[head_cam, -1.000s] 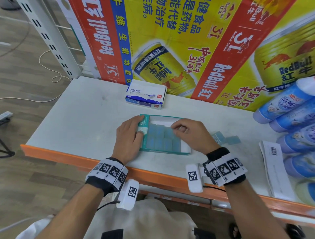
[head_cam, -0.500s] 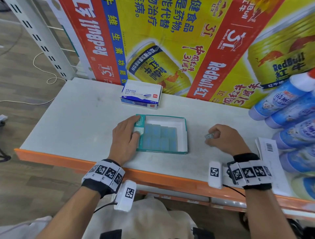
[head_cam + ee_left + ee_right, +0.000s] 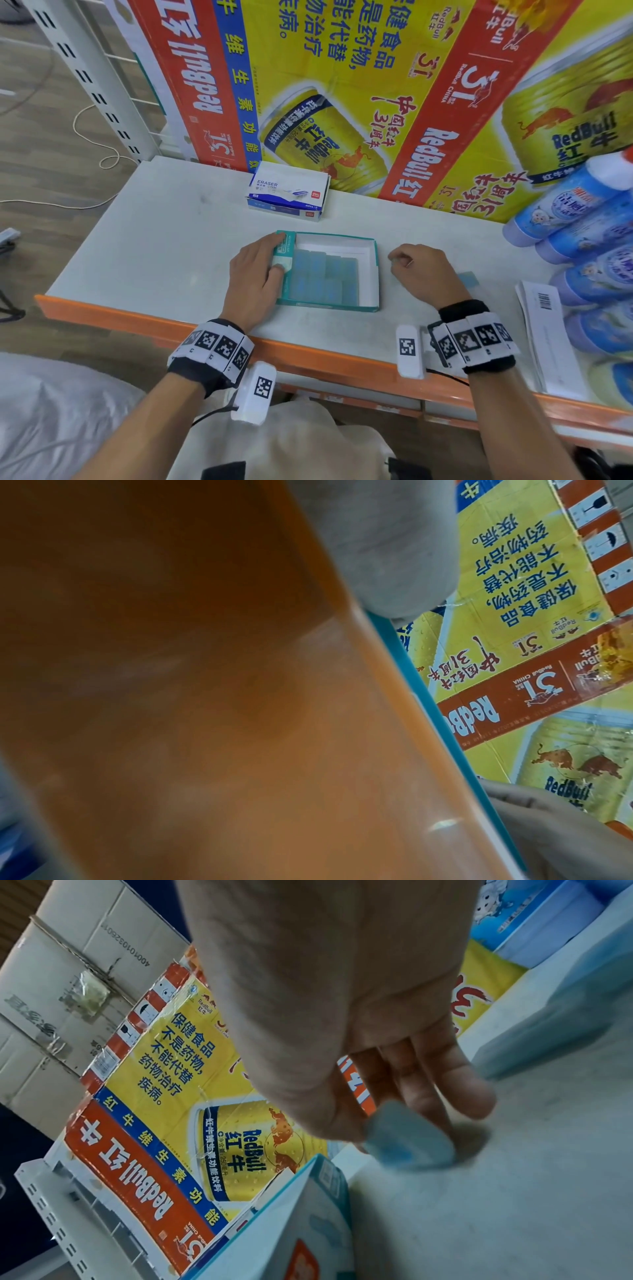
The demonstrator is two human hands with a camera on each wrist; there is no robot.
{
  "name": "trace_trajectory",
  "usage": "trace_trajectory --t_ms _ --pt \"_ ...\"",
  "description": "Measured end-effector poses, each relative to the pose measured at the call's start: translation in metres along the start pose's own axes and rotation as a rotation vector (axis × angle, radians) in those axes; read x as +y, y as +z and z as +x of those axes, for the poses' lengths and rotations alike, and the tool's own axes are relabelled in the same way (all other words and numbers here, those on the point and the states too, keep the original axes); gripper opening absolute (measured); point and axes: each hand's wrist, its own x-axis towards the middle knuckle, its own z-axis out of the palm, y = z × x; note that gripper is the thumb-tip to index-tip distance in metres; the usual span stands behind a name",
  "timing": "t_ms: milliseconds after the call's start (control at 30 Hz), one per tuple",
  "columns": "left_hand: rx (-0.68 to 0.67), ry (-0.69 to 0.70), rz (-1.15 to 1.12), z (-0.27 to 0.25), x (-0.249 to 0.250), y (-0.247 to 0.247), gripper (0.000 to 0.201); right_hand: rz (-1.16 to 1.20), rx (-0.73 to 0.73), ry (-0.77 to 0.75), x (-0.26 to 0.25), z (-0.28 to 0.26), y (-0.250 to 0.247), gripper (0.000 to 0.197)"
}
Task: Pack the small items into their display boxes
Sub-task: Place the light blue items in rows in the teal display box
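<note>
A teal display box [image 3: 325, 305] lies open on the white shelf top, with several pale blue packets [image 3: 322, 277] laid in its left part. The right part of the box shows a bare white bottom. My left hand [image 3: 279, 253] rests on the box's left edge, with the thumb lying over the flap. Just right of the box my right hand [image 3: 399, 262] pinches one small blue packet [image 3: 409, 1139] low over the surface. One more loose packet [image 3: 467, 279] lies further right.
A white and blue eraser box [image 3: 287, 195] stands behind the display box, against Red Bull cartons [image 3: 342, 102]. Blue bottles [image 3: 582, 219] lie stacked at the right, with barcoded paper sheets [image 3: 548, 335] in front of them. The orange shelf edge [image 3: 308, 356] runs along the front.
My right hand left the box, went right to the loose packets, picked one up and has come back part of the way. The left hand stayed on the box.
</note>
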Motion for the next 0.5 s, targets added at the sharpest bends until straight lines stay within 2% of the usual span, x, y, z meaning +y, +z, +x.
trace_trajectory --t_ms 133,333,400,500 --pt "0.0 0.003 0.003 0.0 0.0 0.0 0.05 0.02 0.01 -0.01 -0.003 0.004 0.0 0.026" --pt "-0.006 0.003 0.007 0.0 0.001 0.0 0.049 0.206 0.196 -0.101 -0.027 0.004 -0.007 0.017" --pt "-0.007 0.004 0.008 0.0 0.001 -0.001 0.049 0.308 0.192 -0.127 -0.039 0.004 -0.002 0.016" --pt "-0.006 0.002 0.008 0.0 0.002 -0.001 0.05 0.373 0.093 -0.155 -0.053 0.005 0.011 0.013"
